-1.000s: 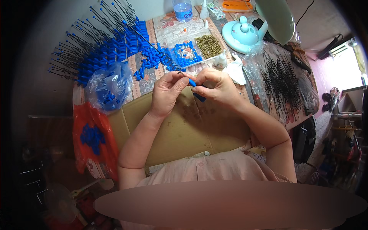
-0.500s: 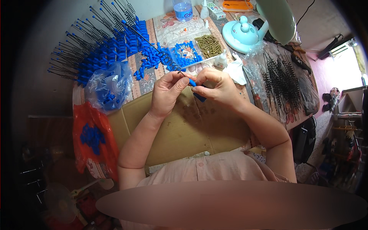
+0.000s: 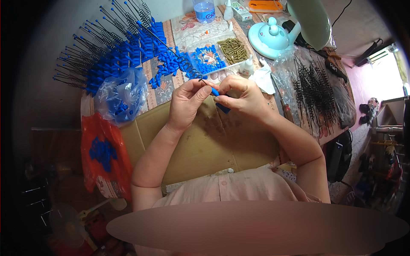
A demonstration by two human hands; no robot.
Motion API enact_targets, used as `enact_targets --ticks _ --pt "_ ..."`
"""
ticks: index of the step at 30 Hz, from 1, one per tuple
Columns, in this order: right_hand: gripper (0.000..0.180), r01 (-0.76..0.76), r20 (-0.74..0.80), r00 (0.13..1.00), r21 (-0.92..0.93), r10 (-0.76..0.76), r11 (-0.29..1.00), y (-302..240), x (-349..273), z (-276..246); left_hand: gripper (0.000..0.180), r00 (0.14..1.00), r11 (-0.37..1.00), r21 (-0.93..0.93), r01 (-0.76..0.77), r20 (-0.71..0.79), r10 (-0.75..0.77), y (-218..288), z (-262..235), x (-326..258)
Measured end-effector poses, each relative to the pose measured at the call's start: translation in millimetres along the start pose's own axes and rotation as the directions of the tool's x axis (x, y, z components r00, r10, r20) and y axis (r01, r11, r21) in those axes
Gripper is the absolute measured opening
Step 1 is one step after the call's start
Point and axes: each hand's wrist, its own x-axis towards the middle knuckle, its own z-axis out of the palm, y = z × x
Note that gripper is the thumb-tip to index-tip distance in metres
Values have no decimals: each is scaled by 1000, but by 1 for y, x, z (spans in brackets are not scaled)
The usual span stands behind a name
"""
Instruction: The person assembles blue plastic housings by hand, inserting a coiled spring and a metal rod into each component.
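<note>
The left hand (image 3: 186,102) pinched the lower end of a slim, black, coiled metal rod (image 3: 186,66), while the right hand (image 3: 241,96) gripped the glossy blue, tapered plastic handle (image 3: 215,92) between thumb and fingers. Rod and handle met between the hands, above the near side of a flat brown cardboard sheet (image 3: 200,149), the rod slanting toward a shallow pale plastic tray (image 3: 234,67).
</note>
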Motion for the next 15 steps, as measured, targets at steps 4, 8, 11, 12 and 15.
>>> enact_targets --ticks 4,8,11,12,15 --pt "10 5 -1 1000 -11 -5 1000 -3 -1 -1 9 1000 1000 -12 -2 11 2 1 1 1" --pt "10 9 1 1000 -5 -9 1000 -3 0 -1 12 999 999 23 24 21 -24 1 0 1" --pt "10 15 5 1000 -18 -15 1000 -3 0 -1 13 1000 1000 27 13 15 -14 -1 0 0" --pt "10 17 4 1000 -16 -17 1000 -3 0 -1 13 1000 1000 27 13 14 -14 -2 0 0" --pt "10 28 3 1000 -12 -28 1000 -2 0 -1 13 1000 1000 21 0 20 -1 -2 1 0"
